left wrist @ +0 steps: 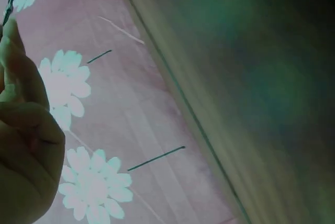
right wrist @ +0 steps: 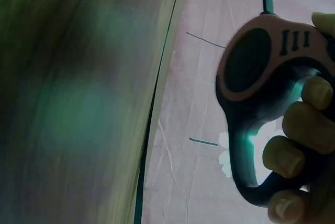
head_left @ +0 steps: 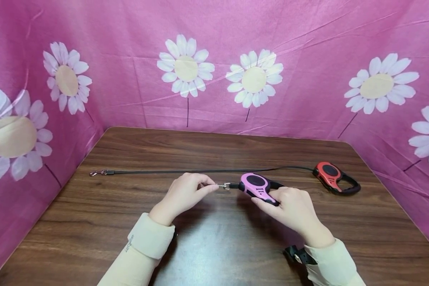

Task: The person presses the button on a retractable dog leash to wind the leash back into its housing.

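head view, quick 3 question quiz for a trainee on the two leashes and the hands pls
1. True or false: the red leash has its strap pulled out across the table.
2. Which hand grips the handle of the pink leash? A) left hand B) right hand C) neither
3. Fill in: the left hand pinches the metal ____ at the front end of the pink leash.

Key:
1. True; the strap runs left from the red housing to a clasp near the table's left edge.
2. B; the right hand curls its fingers through the handle.
3. clip
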